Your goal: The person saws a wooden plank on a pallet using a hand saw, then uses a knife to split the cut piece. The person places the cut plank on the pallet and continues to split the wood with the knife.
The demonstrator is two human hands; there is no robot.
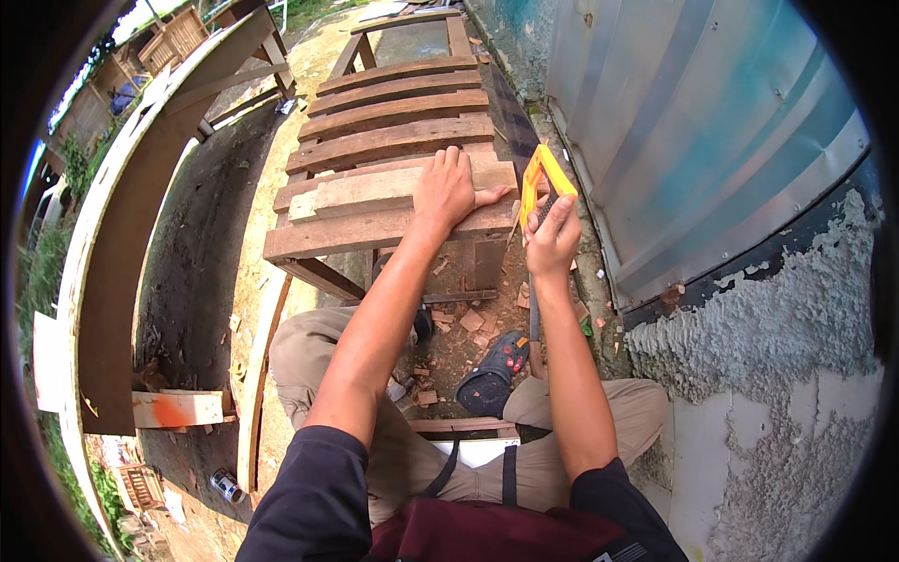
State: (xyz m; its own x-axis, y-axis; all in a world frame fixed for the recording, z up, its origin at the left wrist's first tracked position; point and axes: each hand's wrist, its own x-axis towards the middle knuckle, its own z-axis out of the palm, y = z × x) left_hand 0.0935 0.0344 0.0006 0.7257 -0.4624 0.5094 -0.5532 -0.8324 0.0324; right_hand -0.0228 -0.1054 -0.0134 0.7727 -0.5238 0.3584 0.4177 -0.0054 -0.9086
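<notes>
Short plank (365,192) lies crosswise on the near end of a slatted wooden bench (393,123), long side roughly parallel to the slats. L hand (445,192) rests on top of it toward the right-hand end, fingers together and bent over the wood, thumb stuck out to the right; it's pressing from above, not wrapped round. R hand (552,234) is just right of the bench's near corner, closed round the yellow handle of a saw (556,170), handle loop standing up above the fist. Can't make out for sure how the blade runs, or whether it's touching the plank.

Under the near end: wood offcuts (473,319) scattered on the ground, approx. reddish-brown. Person sits low, knees apart, khaki trousers (323,351), dark sleeves (309,496), a dark clog (494,379) w/ small coloured bits on it, nr the offcuts.

Over on the R, v. close to the bench: a ribbed metal panel (693,140), bluish-grey, w/ rough grey plaster (768,309) below it. L side: a long wooden frame (108,272), looks curved thru the lens, plus a loose plank (262,384) btwn it and the person. Also a pale board w/ an orange patch (178,409) and a can (226,485) on its side, lower L.
</notes>
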